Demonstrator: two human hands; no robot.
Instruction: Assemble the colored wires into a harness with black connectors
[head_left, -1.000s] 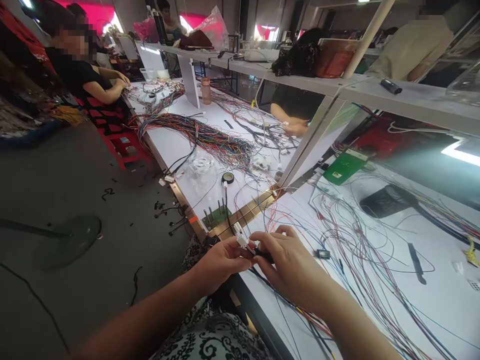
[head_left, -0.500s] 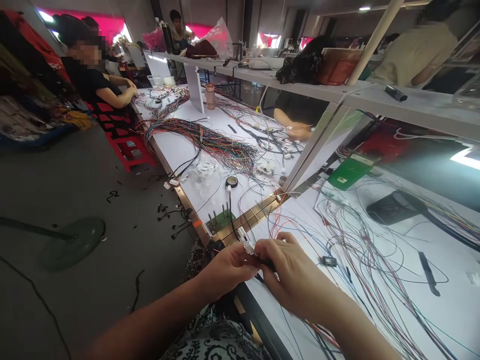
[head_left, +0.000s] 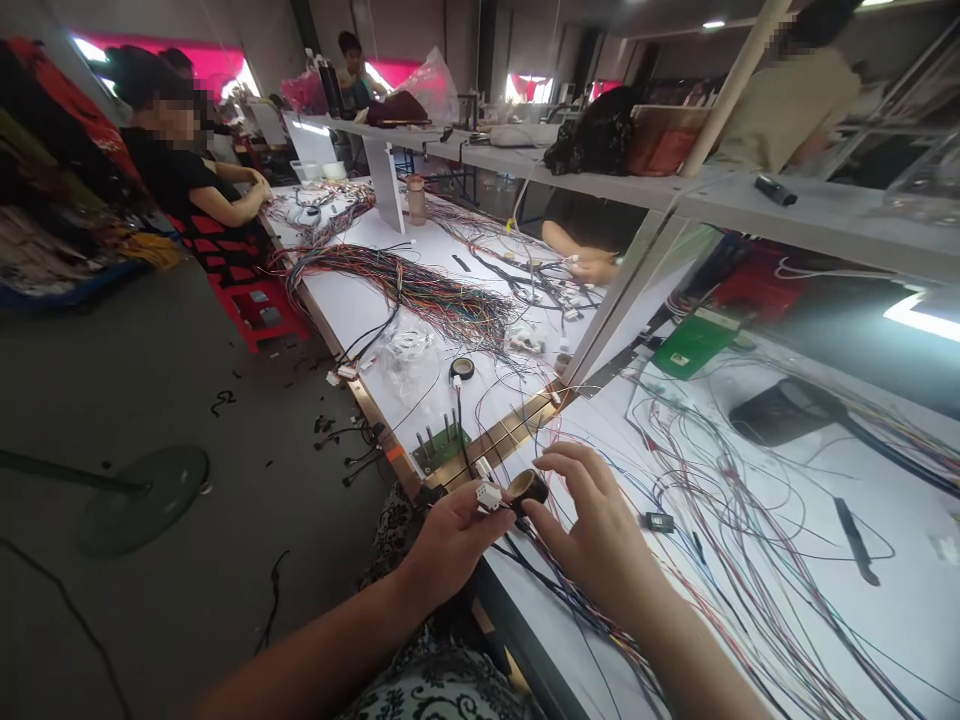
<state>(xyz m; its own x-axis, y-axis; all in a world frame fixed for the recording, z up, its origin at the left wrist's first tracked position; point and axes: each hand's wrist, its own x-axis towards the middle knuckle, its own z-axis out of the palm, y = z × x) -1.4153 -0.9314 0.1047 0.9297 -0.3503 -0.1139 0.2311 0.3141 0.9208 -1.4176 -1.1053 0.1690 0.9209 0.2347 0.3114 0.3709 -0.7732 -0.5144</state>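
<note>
Left hand (head_left: 450, 535) pinches a white connector (head_left: 488, 495); right hand (head_left: 592, 530), fingers spread, holds a tape roll (head_left: 528, 486). Likely taping the wires (head_left: 570, 600); next, wrap snugly.

Both bare forearms reach in from the bottom edge and meet near the middle, wrists close together. The left hand (head_left: 450, 535) is curled, fingers and thumb pinched shut at their tips (palm turned inward, toward the other hand). The right hand (head_left: 592, 520) lies beside it, back upward, fingers spread and gently bent, its thumb and forefinger closed together at the tips.
</note>
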